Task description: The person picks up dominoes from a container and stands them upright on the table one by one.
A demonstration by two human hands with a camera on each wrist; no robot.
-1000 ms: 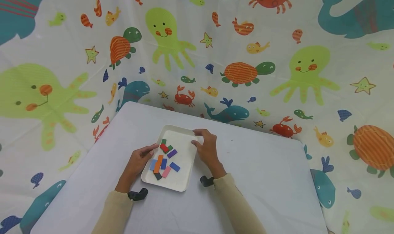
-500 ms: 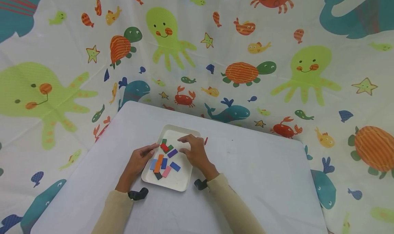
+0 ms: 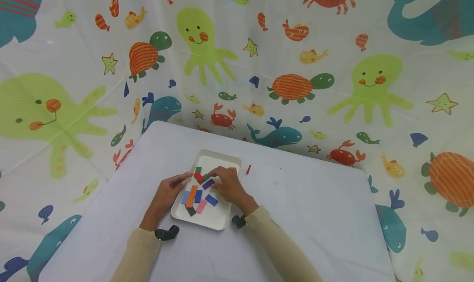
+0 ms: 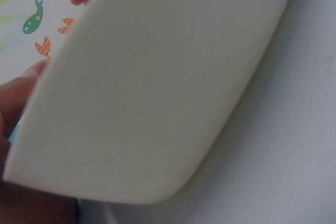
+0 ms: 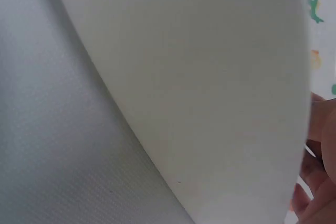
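A white tray (image 3: 216, 225) on the table holds several small coloured rectangular blocks. My left hand (image 3: 167, 194) is at the tray's left side, thumb and fingers touching the rim near a red block (image 3: 198, 177). Over the tray, my right hand (image 3: 230, 186) has its thumb and index finger spread around a purple block (image 3: 208, 184), beside a green block (image 3: 205, 177). I cannot tell whether they touch it. An orange block (image 3: 191, 196) lies across a light blue block (image 3: 185, 197). Both wrist views mostly show the tray's outer wall (image 4: 157, 87).
Just right of the tray, a narrow red block (image 3: 248, 169) is on the white-covered table (image 3: 314, 216). Dark blue, pink (image 3: 201, 206) and black (image 3: 190, 211) blocks lie in the tray's near half. A sea-animal patterned curtain (image 3: 237, 68) hangs behind the table.
My right hand has moved from the tray's far right edge leftward to the purple block. A narrow red block now shows on the table there. My left hand has stayed at the rim.
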